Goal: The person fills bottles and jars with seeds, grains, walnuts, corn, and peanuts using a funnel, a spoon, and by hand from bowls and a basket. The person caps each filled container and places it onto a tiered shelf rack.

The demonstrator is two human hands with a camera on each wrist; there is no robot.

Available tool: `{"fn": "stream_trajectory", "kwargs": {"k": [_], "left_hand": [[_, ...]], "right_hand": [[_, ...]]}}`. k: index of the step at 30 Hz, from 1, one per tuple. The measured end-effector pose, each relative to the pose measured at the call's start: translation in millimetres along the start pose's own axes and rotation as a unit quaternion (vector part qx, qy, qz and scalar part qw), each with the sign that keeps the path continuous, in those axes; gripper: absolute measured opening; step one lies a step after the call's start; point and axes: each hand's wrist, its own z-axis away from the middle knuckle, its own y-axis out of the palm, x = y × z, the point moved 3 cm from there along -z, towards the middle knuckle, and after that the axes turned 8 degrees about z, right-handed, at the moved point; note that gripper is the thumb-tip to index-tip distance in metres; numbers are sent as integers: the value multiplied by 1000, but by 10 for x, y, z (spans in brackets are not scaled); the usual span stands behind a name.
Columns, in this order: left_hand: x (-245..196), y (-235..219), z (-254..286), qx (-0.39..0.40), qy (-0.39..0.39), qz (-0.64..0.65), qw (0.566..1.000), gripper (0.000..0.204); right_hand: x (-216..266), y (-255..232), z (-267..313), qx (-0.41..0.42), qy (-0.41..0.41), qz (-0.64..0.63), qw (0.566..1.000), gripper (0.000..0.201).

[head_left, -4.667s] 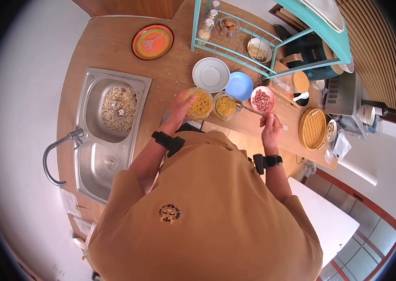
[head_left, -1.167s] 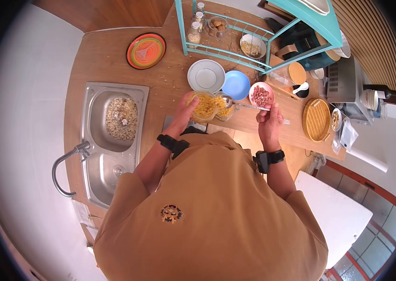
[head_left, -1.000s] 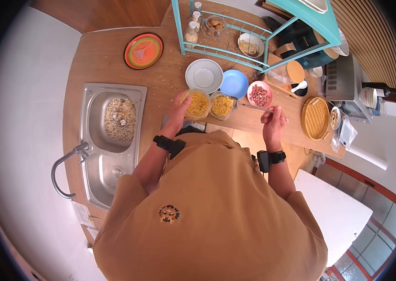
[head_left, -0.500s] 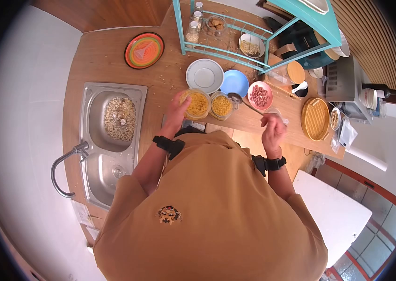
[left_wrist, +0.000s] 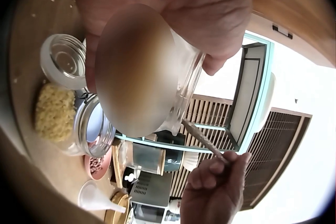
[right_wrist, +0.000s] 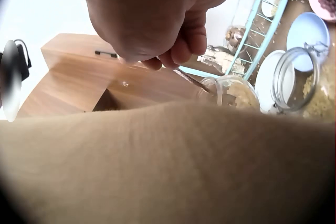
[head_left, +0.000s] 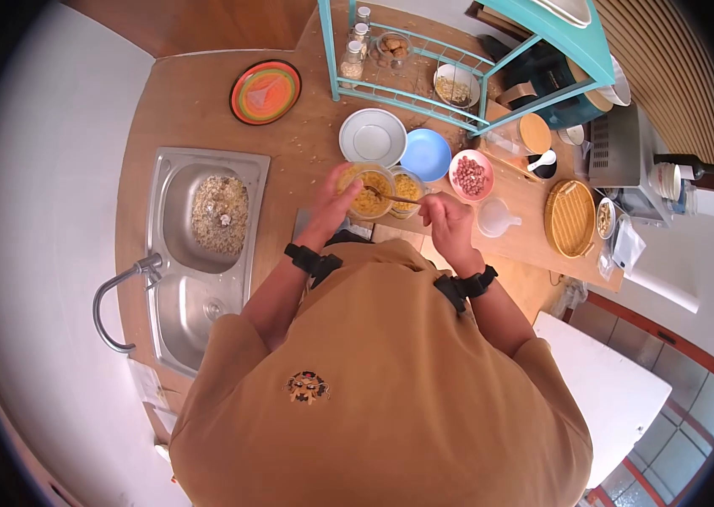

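Note:
My left hand grips a clear tub holding small yellow pieces that look like pasta. In the head view the tub overlaps a glass clip-top jar of the same yellow pieces, its lid swung back on the hinge. A metal spoon is pinched in my right hand. Its handle crosses above the jar, and its head reaches into the tub at the yellow pieces. In the left wrist view a blurred patch covers much of the tub; the right wrist view shows the spoon handle running towards it.
Behind the jar stand a grey bowl, a blue bowl and a pink bowl of reddish beans or nuts. A white funnel lies to the right, before a woven basket. A turquoise rack stands behind; a sink is left.
My right hand has moved left, carrying the spoon from beside the jar into the tub. The funnel, partly hidden by that hand before, now shows fully. The tub has shifted over the jar.

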Motion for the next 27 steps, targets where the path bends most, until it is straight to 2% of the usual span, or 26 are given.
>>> {"fn": "stream_trajectory", "kwargs": {"k": [1, 3, 4, 10, 19, 27], "left_hand": [[8, -4, 0, -2, 0, 0, 1000, 44], [9, -3, 0, -1, 26, -68, 997, 44], [19, -12, -3, -2, 27, -69, 997, 44], [76, -10, 8, 8, -15, 49, 999, 46], [98, -17, 1, 15, -42, 76, 996, 45], [210, -68, -41, 8, -49, 82, 995, 49]], "right_hand": [[-80, 33, 5, 2, -1, -1, 1000, 21], [-299, 53, 13, -55, 97, -156, 981, 29], [-261, 39, 6, -65, 107, -176, 976, 35], [-419, -26, 32, -114, 155, -260, 946, 36], [-528, -99, 39, -130, 198, -397, 887, 34], [-539, -242, 52, -142, 193, -425, 873, 34]]}}
